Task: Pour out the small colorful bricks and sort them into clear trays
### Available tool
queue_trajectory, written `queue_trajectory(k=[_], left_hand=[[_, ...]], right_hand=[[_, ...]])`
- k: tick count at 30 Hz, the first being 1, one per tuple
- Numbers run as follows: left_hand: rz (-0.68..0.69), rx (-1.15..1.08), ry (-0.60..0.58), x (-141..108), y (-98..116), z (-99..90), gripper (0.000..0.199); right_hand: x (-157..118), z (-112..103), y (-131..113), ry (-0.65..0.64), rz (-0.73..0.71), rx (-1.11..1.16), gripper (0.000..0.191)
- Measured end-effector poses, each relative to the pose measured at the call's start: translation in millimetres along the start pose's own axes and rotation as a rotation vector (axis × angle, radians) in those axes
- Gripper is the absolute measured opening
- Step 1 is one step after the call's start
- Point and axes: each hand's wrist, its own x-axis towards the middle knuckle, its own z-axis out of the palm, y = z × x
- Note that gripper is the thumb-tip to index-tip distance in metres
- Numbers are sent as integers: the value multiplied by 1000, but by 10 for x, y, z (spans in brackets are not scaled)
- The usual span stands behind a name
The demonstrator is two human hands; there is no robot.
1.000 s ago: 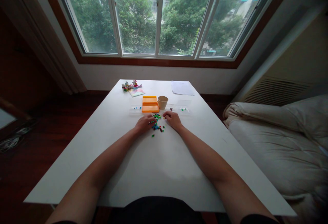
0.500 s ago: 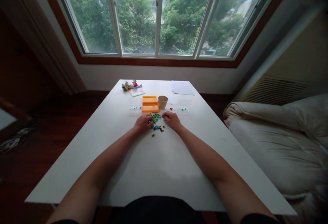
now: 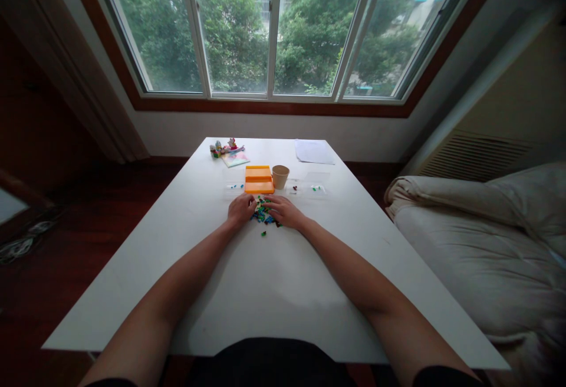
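Note:
Small green, blue and dark pieces (image 3: 262, 216) lie in a loose pile on the white table (image 3: 283, 281). At the pile's left edge is my left hand (image 3: 242, 207), its fingers curled together; what they hold, if anything, is too small to name. My right hand (image 3: 285, 210) reaches over the pile's right side, fingers stretched out and apart, touching the pieces. One green piece (image 3: 263, 233) lies apart, nearer to me. Just beyond the pile stand an open orange case (image 3: 259, 184) and a brown paper cup (image 3: 280, 177).
Clear trays hold a few small pieces, one tray (image 3: 232, 187) left of the case and another (image 3: 305, 188) right of the cup. Small figures (image 3: 216, 150) and a colourful card (image 3: 236, 158) lie at the back left, paper sheets (image 3: 315, 151) at the back right.
My right hand has moved left over the pile and its fingers have spread out. My left hand has drawn back slightly to the left. The pile is less spread out.

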Motion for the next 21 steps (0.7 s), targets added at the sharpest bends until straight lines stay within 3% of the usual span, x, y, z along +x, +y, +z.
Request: queue_trajectory(k=[9,16,21], left_hand=[[-4,8,-19,-2,6,-10,20],[-10,3,-38,-7,13,-26,20],[-12,0,-43,-15,18,-36,20]], right_hand=[[8,5,-40,-92,70,-63,37],[17,-66,-45,-53,113,-98,26],[12,-56,-46,-23,38,-83,30]])
